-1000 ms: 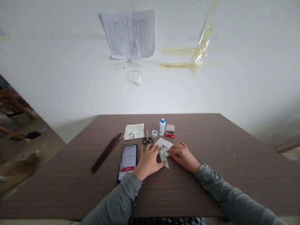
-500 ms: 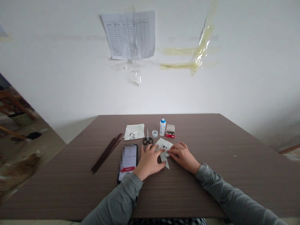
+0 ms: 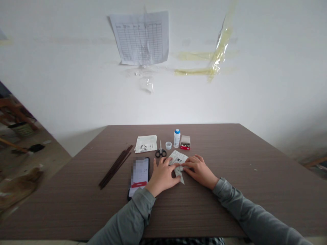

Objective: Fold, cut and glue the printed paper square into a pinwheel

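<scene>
A printed piece of paper [image 3: 178, 156] lies folded on the table, with a narrow pointed tip sticking out toward me. My left hand [image 3: 163, 175] rests on its left side, palm down and fingers spread, the index fingertip and thumb touching the paper. From the right, my right hand [image 3: 200, 170] has its thumb and fingers close together on the paper's right edge, near the left index finger. Part of the fold is hidden under the fingers. Just beyond the left hand are black-handled scissors [image 3: 160, 153]. A phone [image 3: 139, 177] lies left of that hand, partly behind the sleeve.
Behind the paper stand a white bottle with a blue cap [image 3: 177, 138], a small white round container [image 3: 168, 145] and an open red-and-white box [image 3: 185, 143]. Farther left are a stack of printed sheets [image 3: 146, 143] and several dark thin sticks [image 3: 116, 166]. A wall [image 3: 204, 105] borders the table.
The right fingers have shifted very slightly on the paper. The left hand and the paper look the same, and the view has moved a little.
</scene>
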The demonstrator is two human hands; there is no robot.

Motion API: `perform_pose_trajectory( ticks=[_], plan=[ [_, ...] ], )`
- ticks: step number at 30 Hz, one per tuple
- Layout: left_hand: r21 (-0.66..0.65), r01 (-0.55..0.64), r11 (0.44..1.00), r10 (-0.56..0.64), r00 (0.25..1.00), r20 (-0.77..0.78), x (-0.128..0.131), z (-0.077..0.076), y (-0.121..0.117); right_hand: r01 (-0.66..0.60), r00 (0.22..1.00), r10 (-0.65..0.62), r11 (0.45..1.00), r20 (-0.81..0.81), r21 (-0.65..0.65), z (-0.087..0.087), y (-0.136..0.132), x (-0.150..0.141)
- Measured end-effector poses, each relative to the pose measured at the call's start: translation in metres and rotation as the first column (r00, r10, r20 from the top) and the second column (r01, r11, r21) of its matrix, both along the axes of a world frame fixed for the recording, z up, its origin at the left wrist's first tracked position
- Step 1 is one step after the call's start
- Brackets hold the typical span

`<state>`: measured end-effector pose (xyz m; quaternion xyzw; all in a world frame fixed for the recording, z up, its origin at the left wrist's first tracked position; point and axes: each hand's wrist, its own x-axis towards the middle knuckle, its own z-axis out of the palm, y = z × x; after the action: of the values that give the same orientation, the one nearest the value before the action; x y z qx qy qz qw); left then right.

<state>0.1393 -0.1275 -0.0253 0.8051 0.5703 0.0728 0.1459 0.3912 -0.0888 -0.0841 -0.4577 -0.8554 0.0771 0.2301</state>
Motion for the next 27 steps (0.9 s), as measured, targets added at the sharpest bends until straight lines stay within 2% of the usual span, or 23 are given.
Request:
perform_pose_trajectory(
  ticks=[15, 27],
  plan=[
    [0.015, -0.013, 1.0, 0.012, 0.999, 0.036, 0.0, 0.0013, 0.0009, -0.011, 1.0, 0.011, 1.0, -0.022, 0.012, -0.0068, 0.002, 0.002],
    [0.0, 0.006, 1.0, -0.006, 1.0, -0.006, -0.0008, -0.0005, 0.0049, 0.015, 1.0, -0.016, 1.0, 0.006, 0.012, -0.0051, 0.0007, 0.0005]
  ],
)
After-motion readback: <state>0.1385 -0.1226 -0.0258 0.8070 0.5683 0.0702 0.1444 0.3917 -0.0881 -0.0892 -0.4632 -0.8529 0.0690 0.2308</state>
